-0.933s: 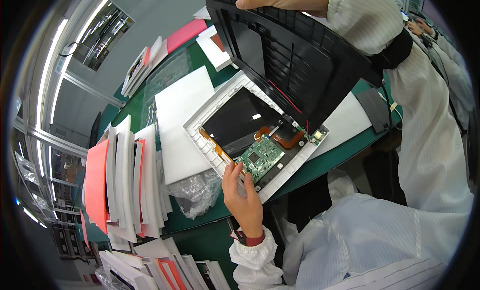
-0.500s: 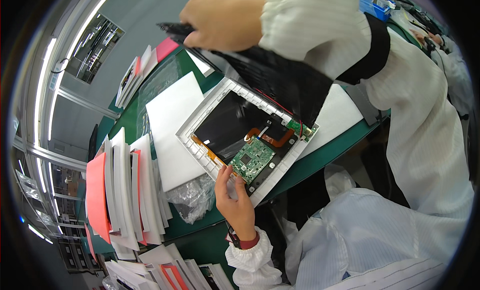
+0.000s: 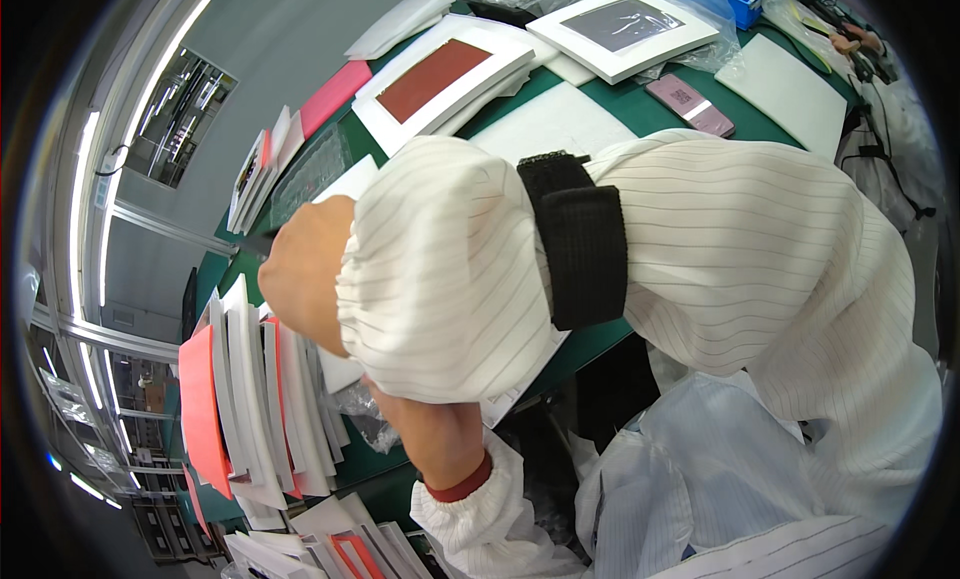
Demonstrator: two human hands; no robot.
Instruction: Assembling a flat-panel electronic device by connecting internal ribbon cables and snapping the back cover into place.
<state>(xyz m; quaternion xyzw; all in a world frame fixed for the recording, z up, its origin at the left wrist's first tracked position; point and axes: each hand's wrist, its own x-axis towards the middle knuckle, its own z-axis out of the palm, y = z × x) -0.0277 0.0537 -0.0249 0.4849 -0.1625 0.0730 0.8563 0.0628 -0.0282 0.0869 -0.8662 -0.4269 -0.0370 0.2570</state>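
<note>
My right arm reaches across the middle of the view, and its sleeve covers most of the work. The back of my right hand (image 3: 308, 274) shows above the standing stack of panels on the left, its fingers turned out of sight. A small dark edge shows beside that hand; I cannot tell what it belongs to. Below the sleeve is my left hand (image 3: 435, 434), with only its wrist and back visible and its fingers hidden. A corner of the white-framed display unit (image 3: 512, 394) shows under my right forearm; its circuit board is hidden.
Upright white and red panels (image 3: 255, 399) stand at left, with more panels (image 3: 330, 539) below. Across the green table (image 3: 600, 341) lie a brown-centred frame (image 3: 505, 59), a grey-screened frame (image 3: 690, 34), a pink phone (image 3: 690, 104) and white foam sheets (image 3: 785, 91). Another person's hand (image 3: 865, 41) is far right.
My right hand has swung down and left, and the black panel it held is no longer plainly visible. My right sleeve now covers the display unit and my left hand's fingers.
</note>
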